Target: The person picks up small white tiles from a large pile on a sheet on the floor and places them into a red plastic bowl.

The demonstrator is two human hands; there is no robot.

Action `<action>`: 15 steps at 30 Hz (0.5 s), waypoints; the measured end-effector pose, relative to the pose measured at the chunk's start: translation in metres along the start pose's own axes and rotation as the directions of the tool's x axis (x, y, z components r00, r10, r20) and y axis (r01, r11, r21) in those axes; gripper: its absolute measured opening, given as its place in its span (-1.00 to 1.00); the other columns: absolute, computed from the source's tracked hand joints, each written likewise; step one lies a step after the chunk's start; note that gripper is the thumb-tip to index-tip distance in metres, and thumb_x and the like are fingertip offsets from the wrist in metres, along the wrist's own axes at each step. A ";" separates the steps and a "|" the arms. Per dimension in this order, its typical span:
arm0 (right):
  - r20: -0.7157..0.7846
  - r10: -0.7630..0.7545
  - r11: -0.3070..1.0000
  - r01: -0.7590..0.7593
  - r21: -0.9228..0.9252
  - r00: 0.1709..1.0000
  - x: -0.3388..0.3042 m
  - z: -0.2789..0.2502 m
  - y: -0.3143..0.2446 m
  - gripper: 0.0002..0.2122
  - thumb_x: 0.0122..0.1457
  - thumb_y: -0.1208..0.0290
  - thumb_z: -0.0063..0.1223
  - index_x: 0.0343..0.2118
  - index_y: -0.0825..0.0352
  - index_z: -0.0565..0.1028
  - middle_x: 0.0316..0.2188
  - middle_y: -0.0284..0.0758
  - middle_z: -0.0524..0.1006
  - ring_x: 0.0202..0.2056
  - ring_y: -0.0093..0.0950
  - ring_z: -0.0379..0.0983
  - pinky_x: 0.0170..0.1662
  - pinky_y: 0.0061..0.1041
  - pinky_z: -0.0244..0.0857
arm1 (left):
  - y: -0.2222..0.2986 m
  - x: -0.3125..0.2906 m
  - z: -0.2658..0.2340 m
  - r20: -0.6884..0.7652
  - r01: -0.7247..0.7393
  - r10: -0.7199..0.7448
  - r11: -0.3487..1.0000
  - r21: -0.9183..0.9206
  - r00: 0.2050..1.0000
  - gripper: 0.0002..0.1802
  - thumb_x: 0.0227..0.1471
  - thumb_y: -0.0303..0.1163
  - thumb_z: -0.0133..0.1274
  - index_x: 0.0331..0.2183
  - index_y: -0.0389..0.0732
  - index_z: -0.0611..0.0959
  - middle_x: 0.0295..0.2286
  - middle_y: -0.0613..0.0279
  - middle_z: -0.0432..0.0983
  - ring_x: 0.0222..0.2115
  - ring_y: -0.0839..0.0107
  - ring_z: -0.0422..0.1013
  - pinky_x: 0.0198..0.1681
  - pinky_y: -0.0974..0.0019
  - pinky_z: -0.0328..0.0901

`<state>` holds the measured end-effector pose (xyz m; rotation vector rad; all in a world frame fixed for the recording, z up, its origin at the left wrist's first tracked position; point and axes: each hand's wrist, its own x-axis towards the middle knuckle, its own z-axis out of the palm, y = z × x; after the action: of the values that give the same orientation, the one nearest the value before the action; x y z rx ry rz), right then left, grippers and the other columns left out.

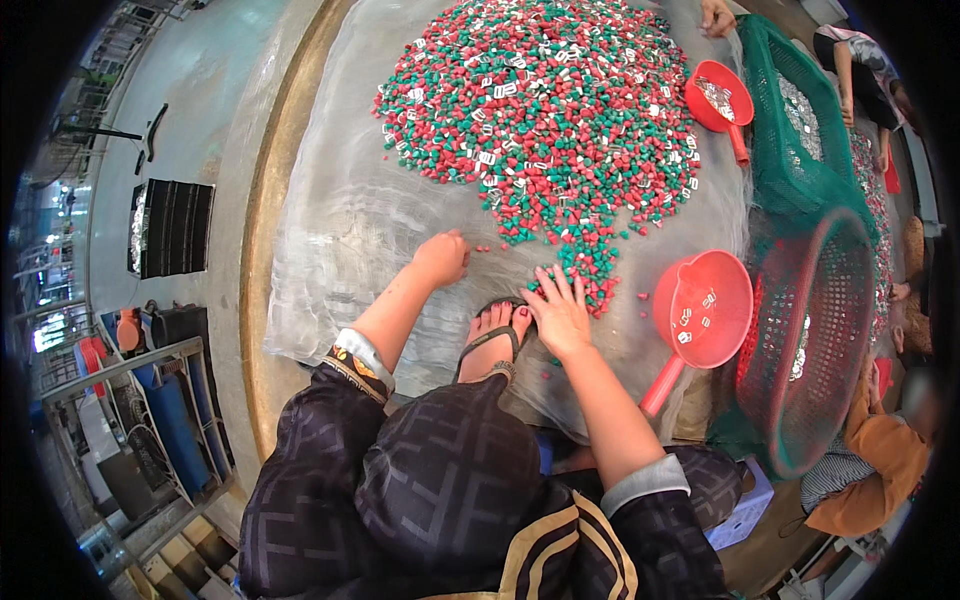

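Note:
A wide heap of small red and green pieces (560, 100), mixed with flat white buckle-like slides, covers a pale translucent sheet (340, 210). My right hand (562, 315) lies open, fingers spread, its fingertips at the near tail of the heap beside red and green pieces. To its left, my left hand (442, 258) has its fingers curled in over the sheet. Whatever those fingers hold, if anything, is hidden. A couple of loose red pieces (482, 249) lie just beside it. A red ladle (715, 310) rests right of my right hand with a few pale slides inside.
Another red ladle (735, 95) holds pale slides at the upper right. Beyond it stand a green netted basket (745, 60) and a tilted red basket (850, 320). My sandalled foot (490, 345) is between my hands. Other people work at the right; someone's hand (717, 18) shows at the top.

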<state>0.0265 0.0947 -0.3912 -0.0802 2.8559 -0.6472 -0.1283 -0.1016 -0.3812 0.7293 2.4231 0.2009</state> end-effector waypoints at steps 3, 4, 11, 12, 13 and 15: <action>-0.073 0.042 0.995 -0.048 -0.086 0.996 -0.007 0.004 0.019 -0.73 0.04 0.39 -0.14 -0.16 0.07 0.44 -0.04 -0.31 0.32 0.11 -0.31 0.07 0.17 -0.11 -0.20 | -0.005 0.037 -0.014 -0.182 0.045 -0.064 0.993 -0.105 0.981 -0.83 -0.23 -0.47 0.06 -0.43 -0.13 0.58 -0.27 0.06 0.42 -0.32 0.12 0.43 -0.29 0.15 0.32; -0.113 0.110 0.989 -0.120 -0.084 0.987 -0.013 0.003 0.027 -0.74 0.02 0.38 -0.10 -0.18 0.09 0.44 -0.09 -0.30 0.33 0.07 -0.30 0.10 0.15 -0.11 -0.15 | 0.004 0.047 -0.021 -0.364 -0.012 -0.052 0.985 -0.172 0.930 -0.76 -0.24 -0.48 0.05 -0.37 -0.14 0.57 -0.29 0.04 0.42 -0.32 0.10 0.42 -0.27 0.15 0.32; -0.400 0.402 0.882 -0.466 -0.073 0.824 -0.056 0.000 0.043 -0.78 -0.05 0.31 0.05 -0.29 0.17 0.43 -0.26 -0.26 0.35 -0.10 -0.27 0.22 -0.02 -0.16 0.06 | 0.066 0.067 0.004 -0.273 -0.264 0.242 0.963 -0.049 0.931 -0.48 -0.37 -0.58 0.07 -0.19 -0.18 0.49 -0.24 -0.03 0.37 -0.21 0.05 0.34 -0.14 0.12 0.26; -0.418 0.446 0.860 -0.508 -0.044 0.792 -0.057 0.003 0.044 -0.80 -0.03 0.29 0.04 -0.31 0.18 0.43 -0.27 -0.26 0.35 -0.11 -0.27 0.22 -0.03 -0.17 0.07 | 0.069 0.068 0.026 -0.245 -0.368 0.327 0.919 -0.144 0.913 -0.45 -0.39 -0.58 0.08 -0.18 -0.16 0.50 -0.18 -0.02 0.36 -0.19 0.08 0.34 -0.11 0.13 0.25; -0.419 0.474 0.838 -0.543 -0.058 0.775 -0.060 0.003 0.048 -0.81 -0.03 0.28 0.04 -0.34 0.19 0.42 -0.27 -0.26 0.35 -0.12 -0.26 0.23 -0.04 -0.16 0.08 | 0.083 0.054 0.023 -0.262 -0.406 0.351 0.893 -0.197 0.899 -0.48 -0.38 -0.58 0.08 -0.19 -0.15 0.52 -0.18 -0.01 0.38 -0.21 0.10 0.36 -0.14 0.15 0.27; -0.415 0.515 0.799 -0.595 -0.082 0.750 -0.063 0.005 0.053 -0.81 -0.03 0.25 0.03 -0.39 0.21 0.42 -0.28 -0.25 0.35 -0.14 -0.25 0.23 -0.07 -0.16 0.09 | 0.093 0.040 0.014 -0.315 -0.401 0.301 0.855 -0.329 0.900 -0.52 -0.36 -0.58 0.07 -0.23 -0.14 0.54 -0.21 0.02 0.41 -0.26 0.14 0.40 -0.19 0.17 0.30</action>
<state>0.0883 0.1467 -0.4061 0.9399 3.0356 -0.2418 -0.1044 -0.0028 -0.3848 1.0060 2.3457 0.9493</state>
